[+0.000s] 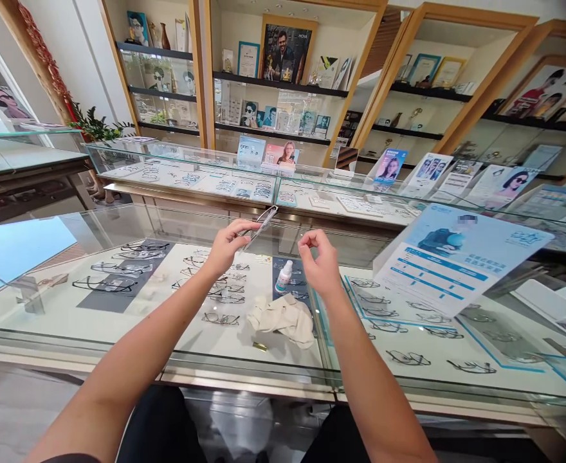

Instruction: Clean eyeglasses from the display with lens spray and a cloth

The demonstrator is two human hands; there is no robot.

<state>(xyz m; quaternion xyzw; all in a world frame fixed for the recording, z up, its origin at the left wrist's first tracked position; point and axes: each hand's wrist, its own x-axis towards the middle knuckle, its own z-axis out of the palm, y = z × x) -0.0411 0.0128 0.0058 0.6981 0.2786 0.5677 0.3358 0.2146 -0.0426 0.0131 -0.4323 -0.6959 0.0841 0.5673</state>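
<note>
My left hand (231,245) is closed on a pair of eyeglasses (265,222), held up above the glass counter with the lenses seen nearly edge-on. To its right my right hand (319,260) is raised, thumb and fingers curled together in a pinch; whatever is in it, if anything, is too small to make out. It is apart from the eyeglasses. A white spray bottle (283,278) stands upright on the counter just left of that hand. In front of the bottle lies a crumpled cream cloth (287,320).
Eyeglass frames (116,269) lie in rows under the glass counter top (133,337). A small gold-coloured object (260,346) is near the cloth. At right stands a tilted blue-and-white sign (456,257). Behind is another display case (191,182) with small posters.
</note>
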